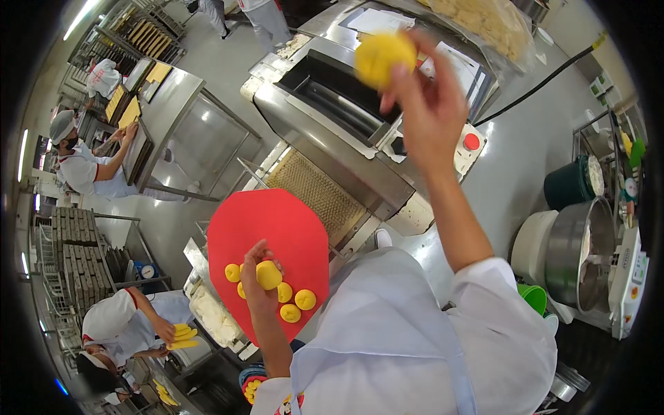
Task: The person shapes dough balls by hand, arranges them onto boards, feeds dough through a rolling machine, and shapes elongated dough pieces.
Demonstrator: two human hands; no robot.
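Observation:
My right hand (pixel 425 90) is raised over the steel machine at the upper right, its fingers closed on a flat round yellow dough piece (pixel 380 61); the hand is slightly blurred. Below and to the left, my left hand (pixel 261 280) is over the red board (pixel 270 221), with a yellow dough piece (pixel 269 275) held at its curled fingers. Several smaller round yellow dough pieces (pixel 305 299) lie on the board around that hand. The machine has a black trough (pixel 335 93) beneath my right hand.
A metal mesh belt (pixel 315 190) and a red button (pixel 471 142) are on the machine. A mixer bowl (pixel 577 256) stands at the right. Co-workers are at a steel table (pixel 169 104) on the left and at the lower left, one handling yellow strips (pixel 182 336).

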